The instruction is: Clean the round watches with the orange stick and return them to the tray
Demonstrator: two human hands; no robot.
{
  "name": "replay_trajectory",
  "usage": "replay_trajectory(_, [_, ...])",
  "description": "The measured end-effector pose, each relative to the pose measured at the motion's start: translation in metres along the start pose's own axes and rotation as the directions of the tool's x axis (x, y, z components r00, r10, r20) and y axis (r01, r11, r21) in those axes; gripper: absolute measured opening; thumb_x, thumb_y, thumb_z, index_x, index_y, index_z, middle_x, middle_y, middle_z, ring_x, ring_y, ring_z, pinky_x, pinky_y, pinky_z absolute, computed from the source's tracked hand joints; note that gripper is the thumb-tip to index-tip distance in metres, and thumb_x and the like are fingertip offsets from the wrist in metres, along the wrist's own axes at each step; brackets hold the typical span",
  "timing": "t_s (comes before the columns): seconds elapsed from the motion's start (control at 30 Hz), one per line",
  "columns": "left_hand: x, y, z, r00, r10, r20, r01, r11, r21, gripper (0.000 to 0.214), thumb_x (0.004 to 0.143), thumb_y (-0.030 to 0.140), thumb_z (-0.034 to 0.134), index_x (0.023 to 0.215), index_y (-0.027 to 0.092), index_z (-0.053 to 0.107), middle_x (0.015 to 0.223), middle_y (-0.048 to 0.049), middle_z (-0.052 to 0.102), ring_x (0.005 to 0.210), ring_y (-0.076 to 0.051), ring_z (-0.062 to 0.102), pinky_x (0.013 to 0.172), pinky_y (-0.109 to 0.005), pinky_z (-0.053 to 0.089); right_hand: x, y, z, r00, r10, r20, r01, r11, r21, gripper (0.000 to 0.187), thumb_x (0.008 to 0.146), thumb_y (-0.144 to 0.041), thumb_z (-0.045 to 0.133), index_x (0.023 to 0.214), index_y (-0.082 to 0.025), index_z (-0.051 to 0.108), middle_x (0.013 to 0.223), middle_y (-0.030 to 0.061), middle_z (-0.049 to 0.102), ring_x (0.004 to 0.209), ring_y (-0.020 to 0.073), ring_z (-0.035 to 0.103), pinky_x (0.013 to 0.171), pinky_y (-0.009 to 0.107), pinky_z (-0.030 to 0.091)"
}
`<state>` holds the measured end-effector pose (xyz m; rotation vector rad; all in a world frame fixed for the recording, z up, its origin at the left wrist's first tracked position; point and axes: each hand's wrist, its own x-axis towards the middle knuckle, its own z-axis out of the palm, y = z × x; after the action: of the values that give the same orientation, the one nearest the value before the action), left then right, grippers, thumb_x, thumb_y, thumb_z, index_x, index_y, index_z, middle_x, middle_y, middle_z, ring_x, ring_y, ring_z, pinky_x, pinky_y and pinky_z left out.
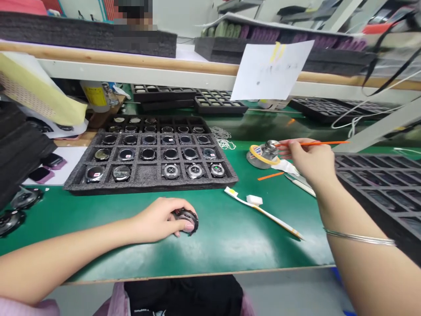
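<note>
Low over the green table, my left hand (161, 221) is closed around a round black watch case (187, 216), tilted on its edge. My right hand (305, 156) pinches a thin orange stick (324, 143), whose near end meets the metal top of a small glass bottle (263, 154). A yellow ring (254, 156) circles this bottle. White tissue (285, 166) lies just below my right fingers, and a second orange strip (270, 176) rests beside the bottle. Between my hands lie a white toothbrush (263, 213) and a small white block (254, 200).
A black foam tray (148, 176) with several round watches stands behind my left hand. Another foam tray (378, 184) fills the right side. More watch parts (24, 197) lie at the left edge. A shelf beam (148, 72) with a hanging paper (271, 70) crosses above.
</note>
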<state>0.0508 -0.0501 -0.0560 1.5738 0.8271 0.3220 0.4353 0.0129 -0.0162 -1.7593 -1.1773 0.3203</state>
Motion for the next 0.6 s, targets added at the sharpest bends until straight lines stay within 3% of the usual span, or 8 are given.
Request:
replay_trajectory(0.1, [0.001,0.000,0.000,1.000,-0.030,-0.004,0.030,1.000,-0.001,0.024,0.084,0.033,0.074,0.103,0.017,0.070,0.089,-0.0016,0.075,0.064,-0.013,0.071,0.061,-0.022,0.057,-0.038,-0.022,0.010,0.993,-0.114,-0.017,0.115,0.988,0.104,0.023,0.099,-0.031,0.058,0.081,-0.027,0.070,0.089,0.0033,0.079,0.086,0.0209,0.077,0.086,0.040,0.062])
replay_trajectory(0.17, [0.001,0.001,0.000,0.999,-0.042,-0.008,0.042,0.999,0.014,0.024,0.083,0.033,0.076,0.102,0.018,0.071,0.088,-0.0015,0.076,0.063,-0.012,0.071,0.060,-0.021,0.056,-0.081,-0.039,0.020,0.975,-0.208,0.082,0.189,0.963,0.191,0.019,0.098,-0.035,0.062,0.086,-0.025,0.072,0.092,0.0047,0.081,0.082,0.0193,0.079,0.082,0.037,0.064])
replay_trajectory(0.2, [0.001,0.002,0.000,0.999,-0.045,-0.010,0.045,0.999,0.013,0.025,0.083,0.033,0.076,0.102,0.018,0.071,0.088,-0.0016,0.076,0.063,-0.013,0.071,0.060,-0.021,0.055,-0.104,-0.047,0.025,0.958,-0.252,0.136,0.218,0.950,0.226,0.017,0.094,-0.038,0.069,0.085,-0.024,0.072,0.080,0.0034,0.079,0.073,0.0189,0.078,0.074,0.034,0.066])
replay_trajectory(0.23, [0.001,0.002,0.000,0.999,-0.045,-0.008,0.045,0.999,0.009,0.025,0.083,0.033,0.077,0.101,0.018,0.071,0.089,-0.0020,0.077,0.063,-0.013,0.071,0.060,-0.022,0.056,-0.127,-0.053,0.029,0.926,-0.304,0.222,0.243,0.933,0.264,0.015,0.089,-0.039,0.075,0.088,-0.024,0.073,0.071,0.0018,0.078,0.065,0.0193,0.077,0.066,0.032,0.066])
replay_trajectory(0.27, [0.001,0.003,0.000,0.999,-0.044,-0.004,0.044,0.999,0.001,0.025,0.083,0.033,0.077,0.102,0.017,0.071,0.089,-0.0025,0.077,0.063,-0.014,0.072,0.061,-0.023,0.057,-0.148,-0.058,0.032,0.850,-0.393,0.350,0.287,0.903,0.318,0.011,0.090,-0.034,0.075,0.090,-0.023,0.073,0.072,0.0024,0.078,0.064,0.0196,0.078,0.062,0.030,0.065])
replay_trajectory(0.33, [0.001,0.004,0.000,0.999,-0.044,0.007,0.044,0.999,-0.015,0.026,0.083,0.033,0.076,0.103,0.017,0.071,0.090,-0.0038,0.078,0.067,-0.016,0.073,0.063,-0.026,0.060,-0.178,-0.062,0.037,0.737,-0.514,0.438,0.378,0.852,0.363,0.005,0.090,-0.021,0.073,0.087,-0.023,0.070,0.075,0.0015,0.080,0.064,0.0179,0.078,0.058,0.025,0.063])
replay_trajectory(0.4, [0.002,0.004,0.000,0.999,-0.048,0.014,0.048,0.999,-0.020,0.026,0.083,0.033,0.076,0.103,0.017,0.070,0.091,-0.0048,0.079,0.070,-0.018,0.074,0.065,-0.028,0.062,-0.191,-0.062,0.039,0.668,-0.587,0.457,0.450,0.808,0.381,0.013,0.091,-0.012,0.069,0.088,-0.025,0.067,0.080,0.0000,0.081,0.068,0.0163,0.079,0.061,0.023,0.062])
replay_trajectory(0.6, [0.003,0.001,0.001,0.999,-0.044,0.001,0.044,0.998,-0.033,0.022,0.085,0.030,0.073,0.103,0.017,0.068,0.091,-0.0043,0.080,0.069,-0.017,0.076,0.063,-0.027,0.062,-0.186,-0.059,0.041,0.568,-0.662,0.489,0.551,0.747,0.371,0.019,0.094,-0.008,0.061,0.094,-0.027,0.061,0.086,0.0008,0.078,0.074,0.0155,0.077,0.061,0.023,0.061])
